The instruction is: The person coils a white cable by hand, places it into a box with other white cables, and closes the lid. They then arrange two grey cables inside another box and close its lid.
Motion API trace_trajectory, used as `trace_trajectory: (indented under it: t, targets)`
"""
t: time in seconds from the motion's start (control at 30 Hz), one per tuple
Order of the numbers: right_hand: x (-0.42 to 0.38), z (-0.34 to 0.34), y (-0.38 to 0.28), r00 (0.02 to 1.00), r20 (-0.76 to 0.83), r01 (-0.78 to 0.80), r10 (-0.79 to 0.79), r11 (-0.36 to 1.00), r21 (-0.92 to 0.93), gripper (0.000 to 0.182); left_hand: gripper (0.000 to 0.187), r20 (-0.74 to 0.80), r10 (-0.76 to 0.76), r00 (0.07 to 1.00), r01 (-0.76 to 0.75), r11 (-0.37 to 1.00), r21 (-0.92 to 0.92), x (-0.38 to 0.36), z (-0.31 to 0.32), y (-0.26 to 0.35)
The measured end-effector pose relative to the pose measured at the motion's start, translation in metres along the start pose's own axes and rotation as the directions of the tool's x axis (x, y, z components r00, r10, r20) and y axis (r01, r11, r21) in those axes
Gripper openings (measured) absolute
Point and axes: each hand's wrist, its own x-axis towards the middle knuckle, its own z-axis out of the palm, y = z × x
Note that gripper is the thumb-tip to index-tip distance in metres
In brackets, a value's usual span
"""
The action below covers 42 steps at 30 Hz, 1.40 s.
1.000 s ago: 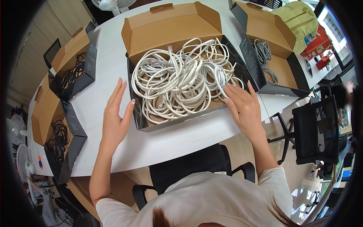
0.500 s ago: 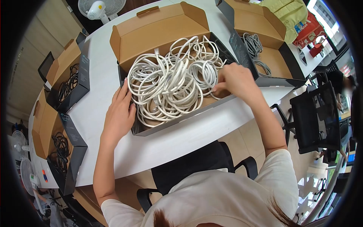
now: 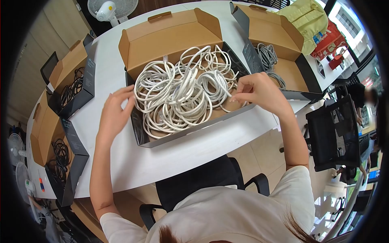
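Observation:
A large pile of coiled white network cables [image 3: 184, 95] fills an open cardboard box [image 3: 182, 135] in front of me. My left hand [image 3: 115, 111] is at the box's left side, fingers stretched and thumb apart, its fingertips close to the outer loops. Over the right end of the box, my right hand [image 3: 261, 93] has thumb and fingers pinched together. A white cable strand from the smaller right-hand coil [image 3: 214, 85] reaches these fingertips. A clear plug [image 3: 165, 59] sticks up at the back of the pile.
Another open box [image 3: 298, 73] with grey cables [image 3: 267, 58] adjoins on the right. Two boxes with black cables [image 3: 73, 87] stand at the left of the white table [image 3: 182, 160]. Behind are a fan [image 3: 107, 11] and a yellow bag [image 3: 306, 22]. A black chair [image 3: 198, 176] is close before me.
My left hand has drawn slightly left from the cables and box side. The right hand has shifted down and right, its fingertips now showing beside the small coil.

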Motion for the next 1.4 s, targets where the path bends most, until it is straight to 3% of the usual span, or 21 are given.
trace_trajectory:
  t: [0.13, 0.2, 0.27, 0.33, 0.43, 0.47, 0.53, 0.57, 0.67, 0.7, 0.8, 0.83, 0.9, 0.97, 1.07, 1.1, 1.13, 1.17, 1.33, 1.4]
  targets:
    - [-0.001, -0.012, 0.008, 0.999, -0.033, -0.005, 0.008, 0.998, 0.064, 0.029, 0.034, -0.286, -0.133, 0.949, 0.082, 0.979, -0.185, 0.036, -0.003, -0.028]
    - [0.003, -0.019, 0.011, 0.996, -0.059, -0.056, 0.061, 0.995, 0.088, 0.043, 0.054, -0.343, -0.306, 0.888, 0.141, 0.891, -0.431, 0.063, 0.001, -0.046]
    - [0.012, -0.031, 0.010, 0.986, -0.078, -0.137, 0.147, 0.983, 0.124, 0.051, 0.077, -0.164, -0.573, 0.803, 0.293, 0.619, -0.729, 0.092, 0.000, -0.050]
    - [0.034, -0.037, 0.018, 0.985, -0.137, -0.100, 0.109, 0.992, 0.075, 0.057, 0.094, 0.068, -0.603, 0.795, 0.410, 0.451, -0.793, 0.122, -0.003, -0.060]
    - [0.085, -0.045, 0.041, 0.958, -0.286, -0.012, -0.001, 0.999, -0.046, 0.056, 0.084, 0.259, -0.479, 0.839, 0.449, 0.340, -0.827, 0.141, -0.004, -0.042]
    - [0.109, -0.046, 0.061, 0.950, -0.311, 0.010, -0.041, 0.995, -0.102, 0.062, 0.076, 0.239, -0.458, 0.856, 0.421, 0.349, -0.837, 0.150, 0.001, -0.051]
    - [0.150, -0.041, 0.084, 0.937, -0.342, -0.083, 0.077, 0.997, -0.004, 0.074, 0.062, 0.200, -0.419, 0.886, 0.365, 0.364, -0.857, 0.173, 0.028, -0.084]
    - [0.167, -0.039, 0.092, 0.927, -0.349, -0.130, 0.138, 0.990, 0.048, 0.083, 0.052, 0.180, -0.526, 0.831, 0.388, 0.317, -0.865, 0.182, 0.033, -0.096]
    - [0.203, -0.034, 0.102, 0.945, -0.216, -0.183, 0.245, 0.945, 0.272, 0.095, 0.073, -0.169, -0.536, 0.827, 0.151, 0.501, -0.852, 0.154, 0.032, -0.062]
    - [0.209, -0.031, 0.097, 0.945, -0.226, -0.145, 0.237, 0.920, 0.363, 0.090, 0.083, -0.204, -0.448, 0.871, 0.074, 0.529, -0.846, 0.147, 0.030, -0.063]
    - [0.211, -0.029, 0.087, 0.915, -0.400, 0.078, 0.059, 0.945, 0.318, 0.083, 0.088, -0.364, -0.234, 0.902, -0.068, 0.753, -0.654, 0.122, 0.024, -0.045]
    - [0.202, -0.028, 0.079, 0.892, -0.452, 0.098, 0.019, 0.967, 0.234, 0.071, 0.092, -0.359, -0.190, 0.914, -0.112, 0.730, -0.674, 0.113, 0.019, -0.044]
    - [0.186, -0.030, 0.070, 0.843, -0.536, 0.129, -0.050, 0.985, 0.111, 0.064, 0.088, -0.347, -0.170, 0.922, -0.174, 0.620, -0.765, 0.096, 0.012, -0.048]
    - [0.178, -0.027, 0.077, 0.758, -0.629, 0.153, -0.172, 0.985, -0.084, 0.051, 0.082, -0.341, -0.167, 0.925, -0.182, 0.592, -0.785, 0.080, 0.008, -0.040]
    - [0.144, -0.030, 0.060, 0.748, -0.646, 0.099, -0.154, 0.988, -0.121, 0.044, 0.071, -0.353, -0.149, 0.924, -0.159, 0.690, -0.706, 0.063, 0.005, -0.030]
    - [0.139, -0.029, 0.065, 0.699, -0.672, 0.136, -0.244, 0.968, -0.210, 0.036, 0.066, -0.357, -0.117, 0.927, -0.169, 0.719, -0.674, 0.059, 0.006, -0.031]
    - [0.132, -0.028, 0.067, 0.701, -0.665, 0.148, -0.255, 0.965, -0.214, 0.035, 0.062, -0.361, -0.087, 0.929, -0.179, 0.747, -0.641, 0.056, 0.006, -0.032]
    - [0.124, -0.024, 0.069, 0.705, -0.657, 0.163, -0.267, 0.962, -0.217, 0.034, 0.044, -0.455, -0.004, 0.891, -0.280, 0.783, -0.556, 0.053, 0.012, -0.027]
    - [0.109, -0.009, 0.088, 0.667, -0.671, 0.220, -0.325, 0.946, -0.239, 0.033, 0.019, -0.309, 0.016, 0.951, -0.210, 0.766, -0.607, 0.038, 0.012, -0.035]
    - [0.104, -0.007, 0.091, 0.707, -0.649, 0.194, -0.282, 0.959, -0.205, 0.028, 0.012, -0.274, 0.021, 0.961, -0.191, 0.769, -0.610, 0.033, 0.012, -0.035]
